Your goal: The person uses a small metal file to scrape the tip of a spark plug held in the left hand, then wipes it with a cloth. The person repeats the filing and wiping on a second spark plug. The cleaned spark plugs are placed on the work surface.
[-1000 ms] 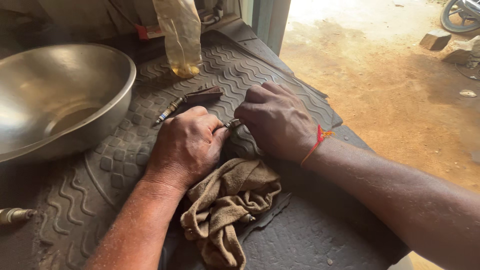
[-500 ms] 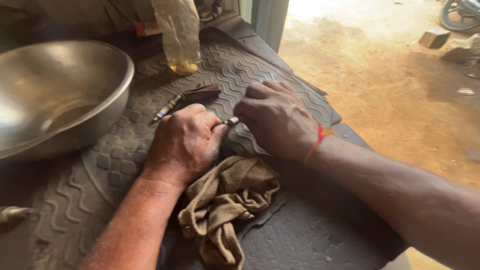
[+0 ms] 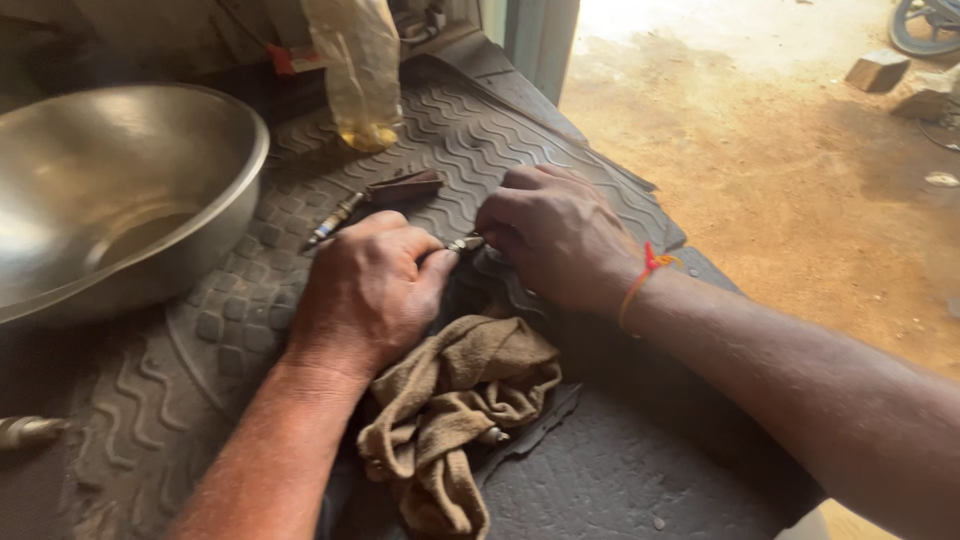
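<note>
Here the left hand [image 3: 365, 290] is curled into a fist around a small metal part [image 3: 465, 243], of which only a short silvery tip shows between thumb and forefinger; the right hand [image 3: 555, 235] meets it from the other side, fingers bent down over that tip, though whether they actually pinch it is hidden. Both hands rest on a dark rubber mat [image 3: 480, 130] with a wavy tread that covers the table. The part looks hard, stiff and light, and probably oily, so it would likely slip in bare fingers; a full-fist grip on its body, as the left hand has now, seems the surest hold, leaving the narrow end free. A crumpled brown rag [image 3: 455, 405] lies just below the hands, soft and limp, near enough to wipe with. A similar slim metal piece [image 3: 335, 218] lies on the mat beside a large steel bowl [image 3: 120, 200], and a yellowish plastic bag [image 3: 358, 70] hangs behind.
</note>
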